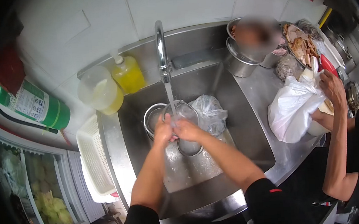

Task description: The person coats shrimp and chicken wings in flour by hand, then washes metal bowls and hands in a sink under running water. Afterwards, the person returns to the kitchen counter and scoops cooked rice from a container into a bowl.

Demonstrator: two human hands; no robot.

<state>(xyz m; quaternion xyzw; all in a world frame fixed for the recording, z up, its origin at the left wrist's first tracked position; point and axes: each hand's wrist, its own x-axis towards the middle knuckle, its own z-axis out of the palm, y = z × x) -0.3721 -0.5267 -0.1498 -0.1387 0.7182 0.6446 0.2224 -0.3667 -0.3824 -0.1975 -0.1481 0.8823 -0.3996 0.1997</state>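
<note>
Nearest, at the bottom edge: black sleeves (273, 208), with a red mark on the right one. Beyond them, bare forearms reaching over the sink (241, 120) and converging under the running water (170, 93). Left hand (163, 131) and right hand (188, 130) close together, fingers bent, at the near side of a steel bowl (189, 110). Too blurred by the splash to tell whether gripping the bowl or merely touching. Bowl in the middle of the sink, beneath the tap (161, 49). Just to the left, overlapping in view, a second bowl (148, 120); below the hands, a third round vessel (190, 148). Just to the right, a clear plastic bag (212, 115), contents unclear.

Beside the sink at left, a white crate (93, 160), then a fridge (71, 181) with food inside. At right, a co-worker's hand (333, 88), fingers bent, at the top of a white bag (292, 110) on the counter (252, 89).

Farther back at left, a pale jug (95, 90) and a bottle (129, 76) of yellow liquid, side by side; at right, a steel pot (240, 66) and cut meat (299, 44).
</note>
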